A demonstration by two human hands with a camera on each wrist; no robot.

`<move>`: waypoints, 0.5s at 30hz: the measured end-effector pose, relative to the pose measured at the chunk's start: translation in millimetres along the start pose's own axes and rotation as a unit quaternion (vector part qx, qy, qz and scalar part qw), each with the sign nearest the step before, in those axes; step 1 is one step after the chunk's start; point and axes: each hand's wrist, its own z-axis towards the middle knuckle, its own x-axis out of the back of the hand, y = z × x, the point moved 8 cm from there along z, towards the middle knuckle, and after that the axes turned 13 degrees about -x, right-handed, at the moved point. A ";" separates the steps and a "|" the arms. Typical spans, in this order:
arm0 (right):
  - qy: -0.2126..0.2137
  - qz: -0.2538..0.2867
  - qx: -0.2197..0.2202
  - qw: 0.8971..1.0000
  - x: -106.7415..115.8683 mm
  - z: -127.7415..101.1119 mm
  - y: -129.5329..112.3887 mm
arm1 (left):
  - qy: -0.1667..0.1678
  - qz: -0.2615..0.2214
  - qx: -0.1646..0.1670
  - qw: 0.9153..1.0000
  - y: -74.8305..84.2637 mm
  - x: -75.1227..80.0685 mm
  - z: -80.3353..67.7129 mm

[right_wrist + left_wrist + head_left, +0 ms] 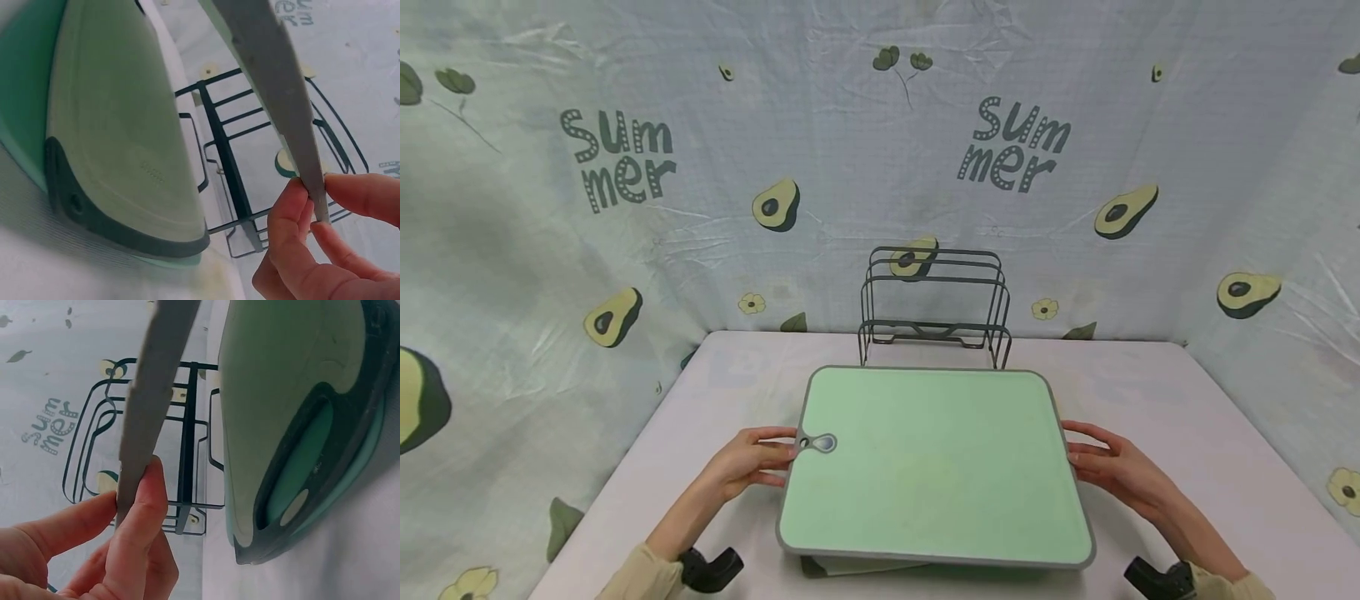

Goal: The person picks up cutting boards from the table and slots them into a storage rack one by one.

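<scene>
Both my hands hold the top cutting board [932, 462] by its short edges. My left hand [752, 460] pinches the grey rim beside the hanging hole [820, 443], thumb on top and fingers [69, 525] curled underneath. My right hand [1112, 467] pinches the opposite rim the same way, thumb and fingertips [290, 206] closed on the thin edge. Between my hands the board is pale green with a grey border, and the wrist views show it lifted clear of what lies below.

Under it, just below my hands, lie more boards [294, 419]: a pale one with a dark grey corner, and a greener one beneath that. They rest on the white table [1187, 417], and a corner of them peeks out under the near edge of the board I hold.

Beyond my hands, past the far edge of the board, a dark wire rack [934, 304] stands upright on the table, its slots open. Behind it hangs a cloth backdrop [625, 158] printed with avocados and the word "Summer".
</scene>
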 end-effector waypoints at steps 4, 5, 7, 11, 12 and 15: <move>0.000 -0.011 0.005 1.000 1.0 -2.6 -4.7 | 0.007 0.005 0.003 1.000 5.2 -0.6 -1.6; -0.001 -0.013 0.010 1.000 1.3 -3.8 -6.4 | 0.009 0.007 0.003 1.000 6.6 -0.5 -1.9; -0.005 -0.016 0.023 1.000 1.1 -6.8 -10.7 | 0.010 0.009 -0.001 1.000 10.2 -0.5 -2.4; 0.004 -0.026 0.045 0.999 2.3 -12.1 -20.1 | 0.003 0.009 -0.014 1.000 19.0 0.6 -2.6; 0.010 -0.029 0.048 0.998 3.0 -12.7 -22.5 | 0.000 0.009 -0.016 1.000 21.5 0.9 -2.4; 0.025 -0.035 0.051 0.998 5.3 -13.9 -29.1 | -0.006 0.010 -0.023 1.000 29.8 1.5 -1.1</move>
